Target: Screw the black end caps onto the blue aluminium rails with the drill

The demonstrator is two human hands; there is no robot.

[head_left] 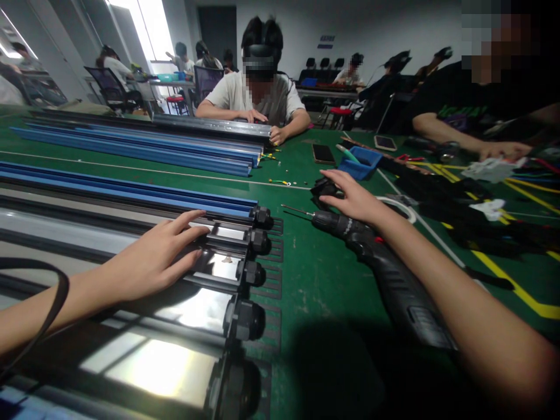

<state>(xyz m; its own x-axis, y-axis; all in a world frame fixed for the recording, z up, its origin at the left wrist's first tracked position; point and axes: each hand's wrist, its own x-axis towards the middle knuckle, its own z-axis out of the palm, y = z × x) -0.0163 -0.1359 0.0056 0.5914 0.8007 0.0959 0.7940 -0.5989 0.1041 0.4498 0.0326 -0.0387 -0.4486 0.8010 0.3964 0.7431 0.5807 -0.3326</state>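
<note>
Long metal-faced profiles (131,361) lie side by side on the left. Their near ends carry black end caps with cable glands (251,319). My left hand (151,259) lies on them, fingers stretched out and slightly spread. Over the green table, my right hand (352,198) has its thumb and fingers around a small black part (326,189), whose exact kind is partly hidden. Just below that hand lies a black electric screwdriver (363,239), its long bit pointing left toward the cable glands.
Blue profiles (144,149) lie farther back. A person (262,93) sits opposite, hands on a dark profile. Beyond my right hand are a blue bin (359,162) and a phone (323,153). Small yellow-green wires (277,182) lie mid-table. Another person's arm (459,137) is at right among cables.
</note>
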